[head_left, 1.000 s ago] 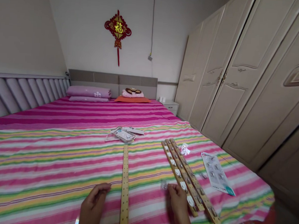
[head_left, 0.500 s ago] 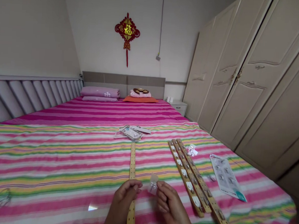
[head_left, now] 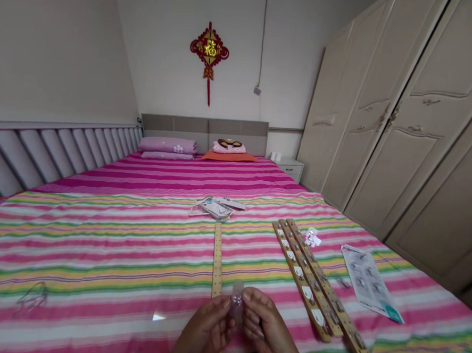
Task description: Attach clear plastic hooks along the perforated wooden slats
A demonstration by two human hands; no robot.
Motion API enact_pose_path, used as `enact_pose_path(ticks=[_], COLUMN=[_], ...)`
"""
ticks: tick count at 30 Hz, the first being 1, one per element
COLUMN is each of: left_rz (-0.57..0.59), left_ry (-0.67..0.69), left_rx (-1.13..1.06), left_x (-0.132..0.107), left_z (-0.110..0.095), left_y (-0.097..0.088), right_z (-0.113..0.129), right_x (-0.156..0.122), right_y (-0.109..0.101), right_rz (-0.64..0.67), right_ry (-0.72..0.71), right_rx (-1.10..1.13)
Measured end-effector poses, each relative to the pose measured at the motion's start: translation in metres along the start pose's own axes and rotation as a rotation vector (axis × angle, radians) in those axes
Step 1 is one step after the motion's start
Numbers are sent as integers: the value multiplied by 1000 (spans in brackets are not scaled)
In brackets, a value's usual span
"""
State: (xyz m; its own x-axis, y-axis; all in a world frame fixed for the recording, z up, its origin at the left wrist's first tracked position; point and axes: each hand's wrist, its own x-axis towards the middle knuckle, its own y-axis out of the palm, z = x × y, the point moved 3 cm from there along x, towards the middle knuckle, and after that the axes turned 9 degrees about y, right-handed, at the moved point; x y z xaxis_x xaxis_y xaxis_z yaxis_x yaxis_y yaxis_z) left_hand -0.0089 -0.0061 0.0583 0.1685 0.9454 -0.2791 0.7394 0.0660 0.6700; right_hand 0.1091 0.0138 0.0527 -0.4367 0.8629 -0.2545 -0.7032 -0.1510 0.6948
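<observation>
Between my two hands is a small clear plastic bag point(head_left: 237, 300) with tiny shiny pieces in it, too small to name. My left hand point(head_left: 207, 326) pinches its left edge with thumb and finger. On its right edge, the thumb and forefinger of my right hand point(head_left: 265, 322) are closed, the other fingers curled. Under my left hand runs a narrow wooden strip point(head_left: 218, 260) with rows of holes, its near part mostly hidden. To the right lie three wooden strips point(head_left: 308, 279) side by side, bearing small metal pieces and white cards.
A blister-style pack point(head_left: 369, 283) and another small clear bag point(head_left: 312, 237) lie on the striped sheet at right. Further back is a pile of clear packaging point(head_left: 216, 207). Thin clear plastic point(head_left: 32, 296) lies at left. A wardrobe point(head_left: 402, 133) stands beyond the bed's right side.
My left hand has moved right and up to the small bag and now grips it too. The bag was held by my right hand alone before. The view has shifted slightly left.
</observation>
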Motion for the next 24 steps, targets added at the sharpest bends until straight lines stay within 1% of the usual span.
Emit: enact_pose_path(ticks=[2,5,8,10,12,14,17,18,20,24], left_rz=[16,0,-29,-28,-31,-16,-14,-32,-100,-240], left_ry=[12,99,233,319,394,408,361,360,400,520], left_rx=[2,82,288,431,511,535,522,521,534,568], left_x=[-2,-4,-6,-6,-6,-4,0,0,-1,-6], left_z=[-2,-8,-13,-15,-16,-14,-11,-11,-14,-21], left_y=[1,4,6,7,6,2,-5,-6,-7,-5], right_z=[-1,-1,1,3,5,6,8,9,10,8], right_x=[0,0,-1,-1,-1,0,2,2,0,-12], right_y=[0,0,0,0,0,0,-3,-4,-7,-9], right_rz=[8,17,9,3,0,7,-13,-42,-149,-384], right_ry=[1,-3,-14,-25,-35,-33,-28,-37,-93,-314], right_rx=[0,-13,-48,-74,-86,-71,-22,-18,-55,-260])
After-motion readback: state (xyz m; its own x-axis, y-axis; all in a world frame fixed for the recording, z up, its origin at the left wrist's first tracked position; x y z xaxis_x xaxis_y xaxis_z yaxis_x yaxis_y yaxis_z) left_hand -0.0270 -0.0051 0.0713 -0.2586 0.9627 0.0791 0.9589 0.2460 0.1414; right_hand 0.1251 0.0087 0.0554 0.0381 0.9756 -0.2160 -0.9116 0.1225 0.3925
